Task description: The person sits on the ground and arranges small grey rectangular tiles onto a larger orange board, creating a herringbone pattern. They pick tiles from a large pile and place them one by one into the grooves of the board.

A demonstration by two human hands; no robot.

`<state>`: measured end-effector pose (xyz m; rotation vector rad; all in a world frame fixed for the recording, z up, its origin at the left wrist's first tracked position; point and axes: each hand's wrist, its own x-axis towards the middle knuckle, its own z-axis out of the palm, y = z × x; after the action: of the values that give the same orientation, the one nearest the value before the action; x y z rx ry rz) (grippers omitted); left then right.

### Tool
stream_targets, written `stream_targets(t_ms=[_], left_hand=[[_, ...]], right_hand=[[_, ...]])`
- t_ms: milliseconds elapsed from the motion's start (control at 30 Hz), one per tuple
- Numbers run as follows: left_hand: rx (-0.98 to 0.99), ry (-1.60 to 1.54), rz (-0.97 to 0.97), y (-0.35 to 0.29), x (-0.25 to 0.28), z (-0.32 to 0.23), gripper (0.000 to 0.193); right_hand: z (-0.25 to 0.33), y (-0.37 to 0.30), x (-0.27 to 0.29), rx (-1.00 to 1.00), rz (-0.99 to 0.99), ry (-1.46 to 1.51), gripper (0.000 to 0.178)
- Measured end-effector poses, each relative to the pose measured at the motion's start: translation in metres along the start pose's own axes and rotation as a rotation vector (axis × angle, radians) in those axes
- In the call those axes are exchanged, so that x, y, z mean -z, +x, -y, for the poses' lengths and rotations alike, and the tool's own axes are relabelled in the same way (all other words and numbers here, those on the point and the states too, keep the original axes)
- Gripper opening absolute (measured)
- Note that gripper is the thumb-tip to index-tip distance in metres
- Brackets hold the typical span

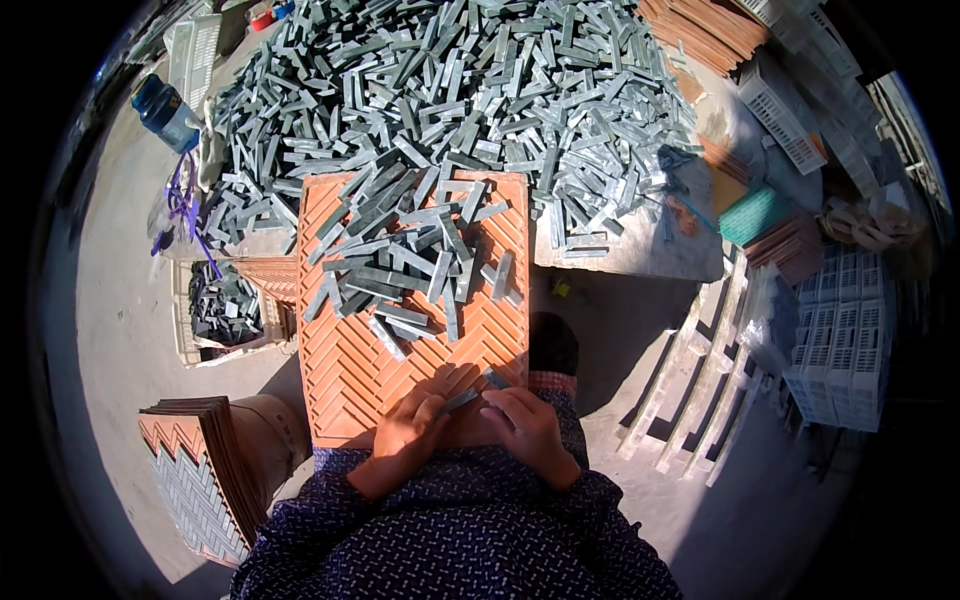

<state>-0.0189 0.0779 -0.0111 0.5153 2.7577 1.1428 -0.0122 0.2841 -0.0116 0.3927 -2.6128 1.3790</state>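
An orange mould tray point(345, 395) with herringbone grooves lies in front of me, its near edge close to my body. Loose grey-green stone strips point(375, 280) are heaped on its far half. My left hand point(408, 432) is closed around one end of a grey stone strip point(459, 401) over the tray's near right part. Just to its right, my right hand point(527, 425) pinches another short strip point(495, 379), which points away from me. The fingers partly cover both strips. The grooves nearest to me are in shadow.
Beyond the tray, a large heap of strips point(440, 85) covers a table point(640, 250). At left are a blue water jug point(165, 112), a crate of strips point(183, 325) and stacked trays point(195, 480), the front one filled. At right stand a wooden pallet point(690, 365) and white crates point(840, 340).
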Motion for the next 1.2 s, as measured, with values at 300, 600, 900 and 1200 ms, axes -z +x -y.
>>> stream_targets(t_ms=[300, 600, 900, 1200], left_hand=[[0.004, -0.021, 0.056, -0.001, -0.002, -0.006, 0.023], [0.195, -0.073, 0.205, 0.008, 0.001, -0.008, 0.022], [0.301, 0.003, 0.325, 0.014, -0.007, -0.007, 0.026], [-0.09, 0.109, 0.092, 0.009, -0.005, -0.008, 0.027]], right_hand=[[0.002, 0.002, 0.005, 0.012, 0.006, 0.021, 0.023], [0.0, 0.003, 0.006, -0.004, -0.042, 0.042, 0.019], [0.0, 0.002, 0.006, -0.029, -0.023, 0.044, 0.014], [-0.007, 0.004, 0.022, -0.056, -0.107, -0.048, 0.012]])
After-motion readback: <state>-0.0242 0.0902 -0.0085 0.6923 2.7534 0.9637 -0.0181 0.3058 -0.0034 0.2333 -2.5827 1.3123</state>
